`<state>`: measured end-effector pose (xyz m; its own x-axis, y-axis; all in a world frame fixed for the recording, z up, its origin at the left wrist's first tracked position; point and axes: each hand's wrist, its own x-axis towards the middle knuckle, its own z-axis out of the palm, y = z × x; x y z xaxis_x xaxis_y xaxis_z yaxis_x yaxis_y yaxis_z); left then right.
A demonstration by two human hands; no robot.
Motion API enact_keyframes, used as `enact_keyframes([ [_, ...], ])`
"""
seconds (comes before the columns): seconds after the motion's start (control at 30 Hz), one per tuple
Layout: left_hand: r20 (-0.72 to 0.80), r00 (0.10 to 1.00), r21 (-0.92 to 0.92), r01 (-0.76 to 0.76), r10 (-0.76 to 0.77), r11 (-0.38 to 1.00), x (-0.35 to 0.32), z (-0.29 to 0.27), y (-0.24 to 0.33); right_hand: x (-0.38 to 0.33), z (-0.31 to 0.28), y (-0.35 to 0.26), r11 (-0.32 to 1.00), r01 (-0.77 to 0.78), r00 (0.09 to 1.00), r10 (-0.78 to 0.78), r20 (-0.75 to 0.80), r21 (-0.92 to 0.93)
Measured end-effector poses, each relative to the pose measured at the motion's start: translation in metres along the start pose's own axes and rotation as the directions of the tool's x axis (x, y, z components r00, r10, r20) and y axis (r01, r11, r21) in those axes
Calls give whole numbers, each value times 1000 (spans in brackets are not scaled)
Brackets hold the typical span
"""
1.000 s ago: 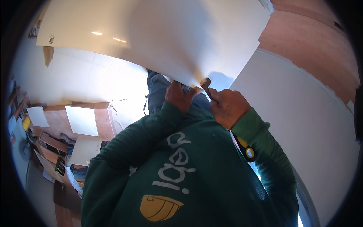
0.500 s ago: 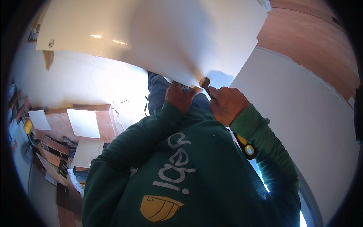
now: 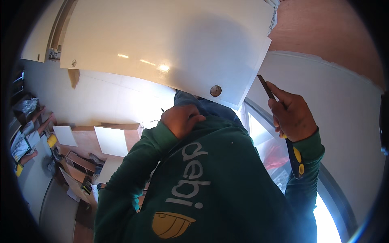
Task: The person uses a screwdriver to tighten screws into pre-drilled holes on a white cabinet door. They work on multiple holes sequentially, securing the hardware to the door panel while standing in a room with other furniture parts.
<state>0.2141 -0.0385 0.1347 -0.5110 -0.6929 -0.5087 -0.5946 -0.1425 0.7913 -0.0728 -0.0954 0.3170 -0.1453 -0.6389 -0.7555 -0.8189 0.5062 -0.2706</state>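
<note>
A chisel (image 3: 266, 86) with a dark flat blade and a black-and-yellow handle is in my right hand (image 3: 295, 117), which grips it around the middle. Its tip points up and leftward, just off the right edge of a glossy white panel (image 3: 162, 36). Near the panel's lower right corner is a round hinge-cup hole (image 3: 215, 90). My left hand (image 3: 183, 120) is curled closed at my waist, below the panel's near edge. Whatever its fingers may hold is hidden.
A narrower white panel (image 3: 38, 36) stands at the far left. Wooden cabinets with white doors (image 3: 111, 140) lie at the left, where other people work, one reaching out an arm (image 3: 46, 121). A grey wall (image 3: 320, 109) and framed glazing (image 3: 279, 162) flank my right side.
My right hand has drawn the chisel out of the hole and away to the right. My left hand has come off the panel's edge, down and leftward.
</note>
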Motion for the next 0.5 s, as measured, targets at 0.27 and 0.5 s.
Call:
enact_keyframes([
  [0.27,-359,825,472,-244,437,847,25,8,40,-10,23,100,984,38,999,-32,-36,174],
  [0.5,-138,788,722,-334,600,606,49,-12,28,-19,36,148,940,81,994,-102,47,331],
])
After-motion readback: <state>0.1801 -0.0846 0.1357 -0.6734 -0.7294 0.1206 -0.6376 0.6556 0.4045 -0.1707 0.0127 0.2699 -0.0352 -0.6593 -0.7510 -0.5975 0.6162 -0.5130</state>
